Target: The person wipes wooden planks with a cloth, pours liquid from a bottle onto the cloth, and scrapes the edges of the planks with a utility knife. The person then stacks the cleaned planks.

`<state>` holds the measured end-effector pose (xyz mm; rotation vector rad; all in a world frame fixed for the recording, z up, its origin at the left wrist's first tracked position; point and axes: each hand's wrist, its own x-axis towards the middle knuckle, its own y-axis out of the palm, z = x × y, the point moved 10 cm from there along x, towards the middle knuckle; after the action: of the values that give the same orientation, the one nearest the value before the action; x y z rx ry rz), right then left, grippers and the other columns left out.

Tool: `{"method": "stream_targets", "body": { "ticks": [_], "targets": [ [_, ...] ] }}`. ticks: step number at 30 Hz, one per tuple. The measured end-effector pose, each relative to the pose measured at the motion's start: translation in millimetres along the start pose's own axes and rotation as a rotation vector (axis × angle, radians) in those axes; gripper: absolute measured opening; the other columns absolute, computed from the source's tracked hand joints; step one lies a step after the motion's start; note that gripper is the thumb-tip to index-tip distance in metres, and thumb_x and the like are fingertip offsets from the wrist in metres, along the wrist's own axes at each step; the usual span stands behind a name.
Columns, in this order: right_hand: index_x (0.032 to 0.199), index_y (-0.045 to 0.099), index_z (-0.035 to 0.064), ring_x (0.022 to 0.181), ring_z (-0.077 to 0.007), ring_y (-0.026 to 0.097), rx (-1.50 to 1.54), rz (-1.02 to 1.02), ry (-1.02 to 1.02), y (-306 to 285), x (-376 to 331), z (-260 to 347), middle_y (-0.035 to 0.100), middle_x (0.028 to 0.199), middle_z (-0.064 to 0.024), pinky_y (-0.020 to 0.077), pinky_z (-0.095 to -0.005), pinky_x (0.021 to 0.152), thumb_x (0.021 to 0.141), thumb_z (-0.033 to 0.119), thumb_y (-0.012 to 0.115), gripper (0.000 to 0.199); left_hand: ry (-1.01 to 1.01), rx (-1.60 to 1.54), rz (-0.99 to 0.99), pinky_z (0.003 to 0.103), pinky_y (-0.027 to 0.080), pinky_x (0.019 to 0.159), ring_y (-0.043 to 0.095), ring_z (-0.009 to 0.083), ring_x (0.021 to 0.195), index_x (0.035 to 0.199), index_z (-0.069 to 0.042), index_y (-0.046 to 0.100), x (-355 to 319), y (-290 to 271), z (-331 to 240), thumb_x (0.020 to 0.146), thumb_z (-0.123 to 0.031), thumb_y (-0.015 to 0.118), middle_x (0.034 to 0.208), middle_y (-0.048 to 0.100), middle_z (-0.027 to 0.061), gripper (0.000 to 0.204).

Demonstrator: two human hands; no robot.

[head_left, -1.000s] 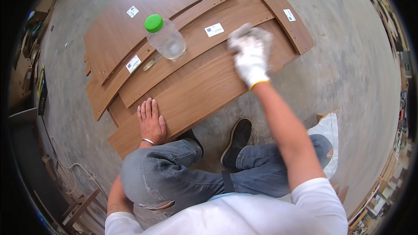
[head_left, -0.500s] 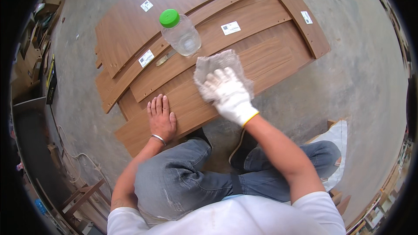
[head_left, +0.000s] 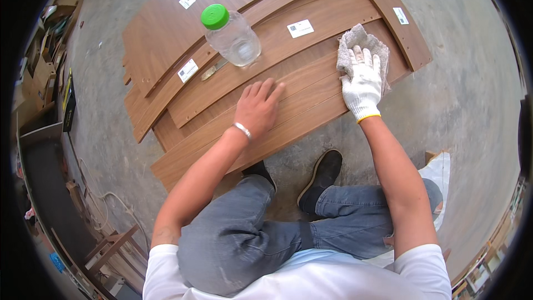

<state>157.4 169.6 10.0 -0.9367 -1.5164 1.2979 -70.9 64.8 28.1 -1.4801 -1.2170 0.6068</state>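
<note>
My right hand, in a white knit glove with a yellow cuff, holds a fuzzy grey rag against the right end of a brown wood-grain panel. The rag bunches up around its fingers. My bare left hand, with a silver bracelet at the wrist, is open over the middle of the same panel, fingers slightly apart. Whether its palm touches the wood is hard to tell. Beyond it stands a clear plastic jar with a green lid, on the stacked boards.
A putty knife lies left of the jar. Curved boards with white labels overlap beneath, and a loose board crosses the right end. Cartons line the left side. My shoe rests on the concrete floor below the panel.
My right hand has slid the rag rightward and away along the panel. My left hand has shifted right and farther up from the panel's left part to its middle.
</note>
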Motion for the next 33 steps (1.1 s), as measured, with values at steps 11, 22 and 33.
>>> {"method": "stream_targets", "body": {
  "ticks": [11, 22, 33],
  "targets": [
    [0.15, 0.056, 0.0093, 0.149, -0.0324, 0.042, 0.022, -0.006, 0.006, 0.1, -0.9, -2.0, 0.052, 0.159, -0.0116, 0.0214, -0.0502, 0.129, 0.085, 0.03, 0.074, 0.071, 0.08, -0.04, -0.098, 0.039, 0.049, 0.083, 0.062, 0.0261, 0.099, 0.122, -0.011, 0.067, 30.2, 14.5, 4.7, 0.079, -0.011, 0.072, 0.11, 0.065, 0.0055, 0.043],
    [0.151, 0.055, 0.011, 0.149, -0.0305, 0.042, 0.015, -0.015, 0.007, -0.3, -0.4, -1.2, 0.051, 0.159, -0.0104, 0.0208, -0.0504, 0.129, 0.087, 0.036, 0.073, 0.071, 0.079, -0.046, -0.125, 0.039, 0.05, 0.08, 0.063, 0.0253, 0.094, 0.119, -0.013, 0.068, 33.1, 9.6, 2.9, 0.082, -0.007, 0.07, 0.103, 0.066, 0.0047, 0.037],
    [0.152, 0.054, 0.0115, 0.15, -0.0299, 0.042, 0.008, -0.002, 0.014, -1.3, -1.4, -2.2, 0.051, 0.159, -0.0103, 0.0206, -0.0501, 0.129, 0.087, 0.037, 0.073, 0.072, 0.067, -0.061, -0.169, 0.039, 0.05, 0.076, 0.063, 0.0242, 0.09, 0.105, -0.011, 0.067, 40.8, 11.4, 4.2, 0.086, -0.007, 0.069, 0.096, 0.067, 0.0045, 0.02]
  ]
}}
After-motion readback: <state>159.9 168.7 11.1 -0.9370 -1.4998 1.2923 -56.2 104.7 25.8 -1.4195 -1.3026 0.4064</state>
